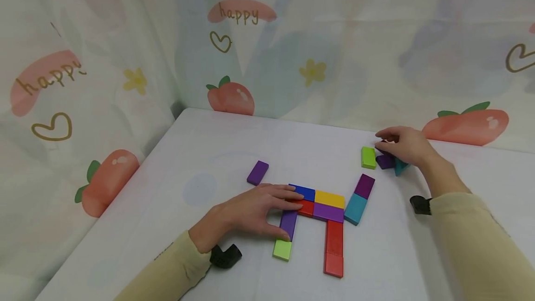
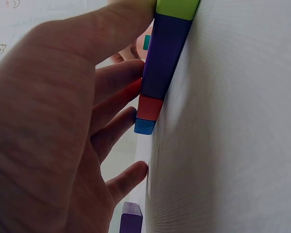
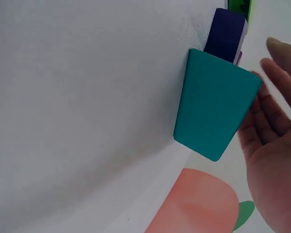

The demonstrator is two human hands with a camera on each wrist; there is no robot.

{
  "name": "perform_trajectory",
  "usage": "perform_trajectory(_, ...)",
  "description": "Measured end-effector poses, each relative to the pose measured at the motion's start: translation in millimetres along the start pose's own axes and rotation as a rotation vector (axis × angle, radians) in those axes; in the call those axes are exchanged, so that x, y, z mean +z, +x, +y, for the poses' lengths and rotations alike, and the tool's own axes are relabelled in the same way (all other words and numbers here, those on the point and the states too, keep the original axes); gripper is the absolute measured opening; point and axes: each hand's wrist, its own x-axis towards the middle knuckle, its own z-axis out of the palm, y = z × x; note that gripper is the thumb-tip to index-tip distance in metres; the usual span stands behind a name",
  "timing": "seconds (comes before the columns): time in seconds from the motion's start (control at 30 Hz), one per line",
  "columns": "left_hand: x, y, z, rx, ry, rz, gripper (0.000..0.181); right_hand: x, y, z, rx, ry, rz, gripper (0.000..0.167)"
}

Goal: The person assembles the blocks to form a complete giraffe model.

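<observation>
Flat colored blocks lie joined on the table: a blue block (image 1: 307, 193) beside a yellow block (image 1: 329, 199), with a red block (image 1: 306, 208) and a purple block (image 1: 328, 212) in front. My left hand (image 1: 257, 208) rests on the left side, its fingers extended over the blue and red blocks. Its thumb touches a violet block (image 1: 288, 225), which meets a light green block (image 1: 282, 250). At the back right, my right hand (image 1: 407, 147) is over a small pile with a dark purple block (image 1: 385, 161) and a teal block (image 3: 216, 104). Nothing shows between its fingers.
Two red blocks (image 1: 334, 238) extend toward the front. Right of the figure lie a plum block (image 1: 364, 186) and a blue-teal block (image 1: 355, 208), end to end. A green block (image 1: 368, 157) is beside the pile; a loose purple block (image 1: 257, 172) lies behind my left hand.
</observation>
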Motion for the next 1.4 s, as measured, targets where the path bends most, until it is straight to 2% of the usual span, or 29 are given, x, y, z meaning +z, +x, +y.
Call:
perform_trajectory(0.37, -0.1, -0.2, 0.1, 0.003, -0.001, -0.008, 0.071, 12, -2.2, -9, -0.050, 0.002, -0.070, 0.050)
perform_trajectory(0.6, -1.6, 0.2, 1.8, -0.012, -0.012, -0.019, 0.071, 12, -3.0, -6, -0.096, -0.016, -0.072, 0.046)
perform_trajectory(1.13, 0.1, 0.4, -0.4, 0.002, -0.006, -0.013, 0.072, 10, -14.5, -8, -0.152, -0.020, -0.088, 0.042)
perform_trajectory(1.4, -0.1, 0.2, 0.2, -0.003, -0.013, -0.016, 0.072, 10, -18.3, -3, -0.143, -0.022, -0.096, 0.041)
